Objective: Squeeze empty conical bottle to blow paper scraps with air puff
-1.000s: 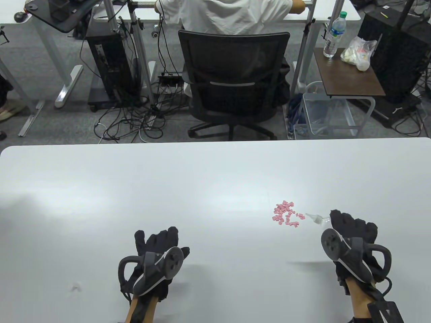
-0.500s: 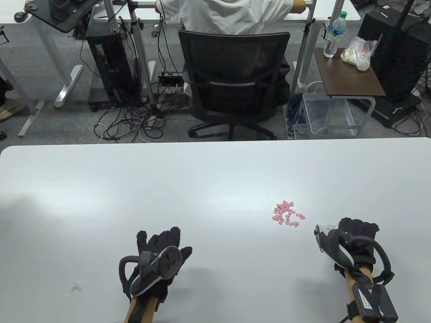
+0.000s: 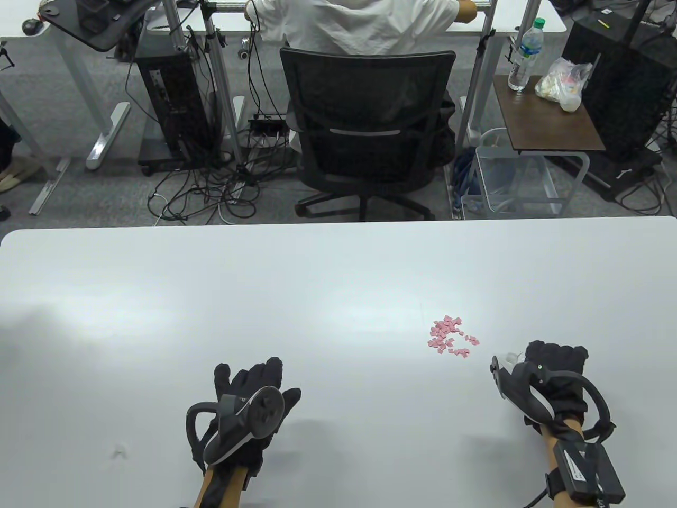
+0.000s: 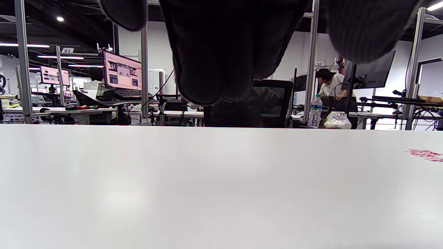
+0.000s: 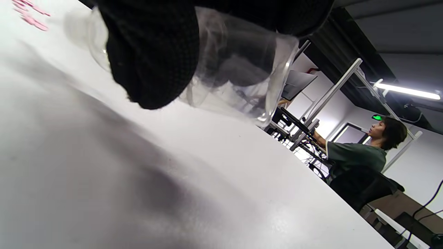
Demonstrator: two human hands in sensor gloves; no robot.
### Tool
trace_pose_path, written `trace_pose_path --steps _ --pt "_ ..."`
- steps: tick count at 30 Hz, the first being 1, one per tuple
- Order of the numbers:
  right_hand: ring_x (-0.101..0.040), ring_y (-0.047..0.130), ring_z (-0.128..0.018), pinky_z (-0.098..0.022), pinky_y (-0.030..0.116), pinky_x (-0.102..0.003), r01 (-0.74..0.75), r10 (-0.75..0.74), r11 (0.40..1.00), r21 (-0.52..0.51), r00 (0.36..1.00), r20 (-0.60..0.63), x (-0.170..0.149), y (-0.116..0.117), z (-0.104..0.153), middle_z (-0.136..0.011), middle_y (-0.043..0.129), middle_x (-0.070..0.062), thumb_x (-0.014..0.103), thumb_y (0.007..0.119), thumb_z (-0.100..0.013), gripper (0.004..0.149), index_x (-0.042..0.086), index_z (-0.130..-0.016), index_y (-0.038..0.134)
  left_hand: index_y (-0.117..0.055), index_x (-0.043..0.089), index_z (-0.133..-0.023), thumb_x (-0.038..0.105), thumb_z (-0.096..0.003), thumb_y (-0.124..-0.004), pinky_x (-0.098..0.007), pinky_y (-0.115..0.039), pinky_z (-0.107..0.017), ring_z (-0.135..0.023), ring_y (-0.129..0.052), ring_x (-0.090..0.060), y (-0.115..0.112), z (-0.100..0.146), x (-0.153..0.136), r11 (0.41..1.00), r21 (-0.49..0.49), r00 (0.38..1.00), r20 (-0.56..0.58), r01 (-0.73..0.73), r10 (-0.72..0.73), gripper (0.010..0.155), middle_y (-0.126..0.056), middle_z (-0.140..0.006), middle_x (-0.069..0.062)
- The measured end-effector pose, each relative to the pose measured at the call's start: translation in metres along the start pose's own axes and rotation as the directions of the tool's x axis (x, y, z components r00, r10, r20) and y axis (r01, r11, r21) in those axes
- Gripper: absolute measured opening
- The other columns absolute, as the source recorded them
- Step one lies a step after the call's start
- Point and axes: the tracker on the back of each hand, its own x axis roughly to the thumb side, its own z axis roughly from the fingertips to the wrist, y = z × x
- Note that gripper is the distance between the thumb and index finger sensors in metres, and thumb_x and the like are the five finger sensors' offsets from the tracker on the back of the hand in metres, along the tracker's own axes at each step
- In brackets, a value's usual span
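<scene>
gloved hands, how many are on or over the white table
2: the left hand at the near left, holding nothing visible; the right hand at the near right, gripping the clear bottle.

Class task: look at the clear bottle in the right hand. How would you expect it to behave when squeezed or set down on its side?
The bottle looks thin-walled, clear and empty, so it is probably light and gives easily under the right hand. Its round, tapering body would likely roll in a curve if laid on the table. The smooth plastic may be a little slippery against the glove.

Overhead view down on table (image 3: 338, 275). Left wrist view low, facing across it. Right wrist view close, tilted. All share pink scraps (image 3: 450, 337).
</scene>
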Motion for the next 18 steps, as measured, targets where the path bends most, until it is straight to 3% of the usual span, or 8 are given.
trace_pose_path --steps 2,6,10,14,18 --pt "-0.025 0.097 -0.083 -0.078 0.066 -0.056 -0.014 0.014 1.000 0.013 1.000 0.016 0.000 0.001 -0.001 -0.089 0.097 -0.002 0.036 0.100 -0.036 0.064 0.025 -0.096 0.083 -0.067 0.022 -0.112 0.064 -0.0524 -0.075 -0.065 -0.041 -0.082 -0.093 -0.091 -0.028 0.000 0.000 0.000 1.000 -0.002 1.000 0.000 0.003 -0.003 0.073 -0.083 -0.107 -0.008" --pt "-0.027 0.088 -0.095 -0.080 0.061 -0.058 0.034 -0.034 0.999 -0.002 0.999 -0.013 -0.002 0.002 -0.001 -0.100 0.089 -0.001 0.034 0.100 -0.038 0.069 0.028 -0.103 0.075 -0.067 0.022 -0.112 0.064 -0.0525 -0.075 -0.065 -0.041 -0.082 -0.093 -0.091 -0.028 0.000 0.000 0.000 1.000 -0.005 1.000 -0.001 0.000 0.000 0.073 -0.083 -0.107 -0.007" --pt "-0.023 0.095 -0.085 -0.080 0.065 -0.053 0.012 -0.009 0.998 -0.063 0.999 0.042 0.002 0.001 0.002 -0.090 0.096 0.000 0.034 0.101 -0.035 0.063 0.027 -0.095 0.083 -0.067 0.022 -0.112 0.064 -0.0526 -0.075 -0.065 -0.041 -0.082 -0.093 -0.091 -0.028 0.000 0.000 0.000 1.000 -0.008 1.000 -0.002 0.003 -0.003 0.073 -0.083 -0.107 -0.007" --pt "-0.025 0.088 -0.094 -0.080 0.061 -0.057 -0.001 0.007 0.997 -0.079 0.997 0.071 0.008 0.001 0.003 -0.100 0.088 0.001 0.034 0.101 -0.037 0.070 0.029 -0.102 0.075 -0.067 0.022 -0.112 0.064 -0.0526 -0.075 -0.065 -0.041 -0.082 -0.093 -0.091 -0.028 0.001 0.001 0.000 1.000 -0.015 1.000 -0.002 0.008 -0.008 0.073 -0.083 -0.107 -0.007" --pt "-0.023 0.097 -0.083 -0.078 0.067 -0.053 0.048 -0.040 0.994 -0.103 0.996 0.085 0.007 -0.001 0.005 -0.088 0.097 -0.002 0.035 0.101 -0.035 0.064 0.025 -0.095 0.083 -0.067 0.023 -0.112 0.064 -0.0526 -0.075 -0.065 -0.041 -0.082 -0.093 -0.091 -0.028 0.001 0.000 0.000 1.000 -0.013 1.000 -0.001 0.005 -0.005 0.073 -0.083 -0.107 -0.008"
